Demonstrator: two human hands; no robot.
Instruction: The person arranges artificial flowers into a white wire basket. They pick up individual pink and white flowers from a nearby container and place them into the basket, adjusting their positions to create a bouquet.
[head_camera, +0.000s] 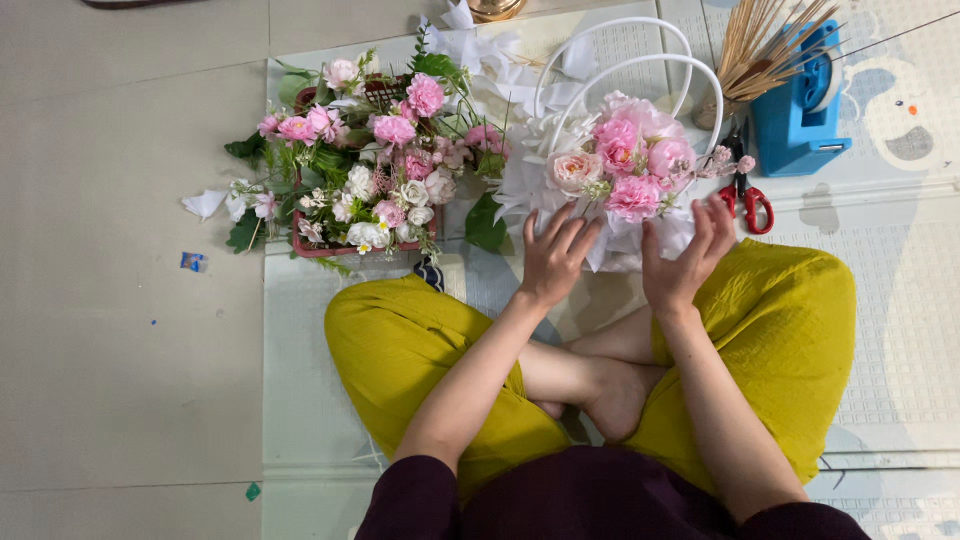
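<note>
Flower basket: a white basket (610, 215) of pink and peach roses stood on the floor mat (900, 330) just beyond the person's crossed legs, near the mat's far edge.
Axis: its two white hoop handles (640, 65) rose from the blooms and pointed away from the person, toward the far edge.
Left hand: the left hand (553, 258) lay open, fingers spread on the white wrapping at the basket's near left side.
Right hand: the right hand (683, 258) pressed open-fingered on the near right side; the hands were apart.
Left of basket: a red tray of loose flowers (365, 160).
Right of basket: red-handled scissors (745, 195), bamboo sticks (765, 45), a blue tape dispenser (795, 110).
</note>
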